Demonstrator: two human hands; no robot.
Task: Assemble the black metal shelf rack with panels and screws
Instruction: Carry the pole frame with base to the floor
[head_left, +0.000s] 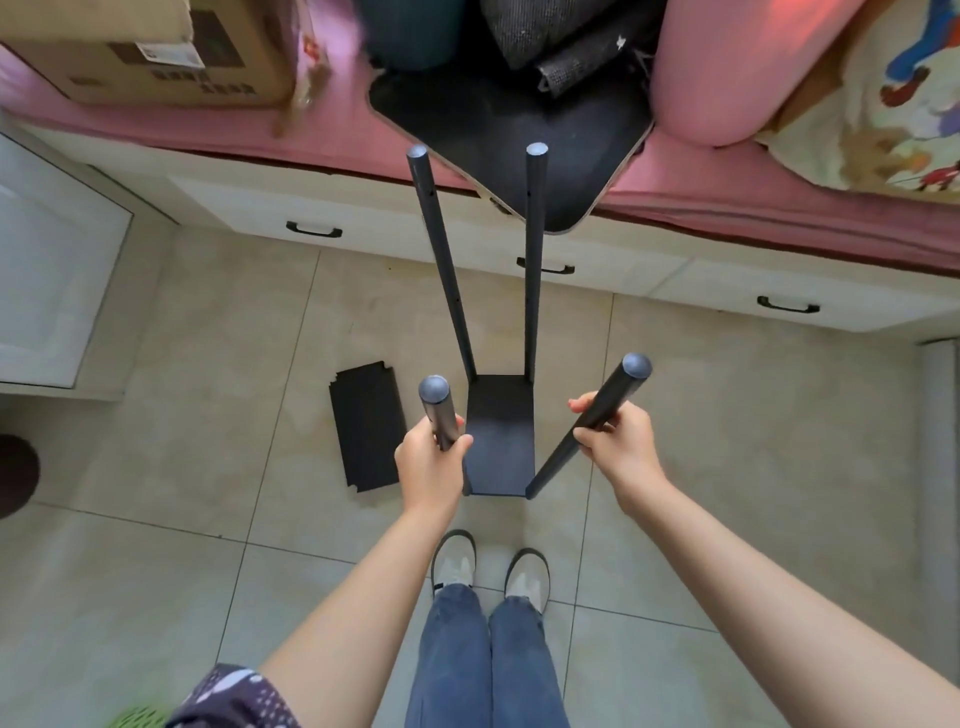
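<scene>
Left hand (434, 465) and right hand (615, 441) are each seen wrapped around a near pole of the black rack (501, 441), which stands on the tiled floor (208, 441) in front of a pair of shoes (491, 569). The left pole (436, 410) is gripped just below its cap; the right pole (592, 421) is held mid-shaft and is tilted outward. Four poles are counted in all, the two far ones (534, 260) rising toward a pink-covered bed (779, 208). One panel (500, 434) appears fitted low between the poles, so the frame is judged begun but far from finished. A second panel (370, 423) is left lying flat on the floor just beside the rack, and a black board (519, 130) rests on the bed edge. No screws can be made out. Further shelves are thought still to be mounted.
</scene>
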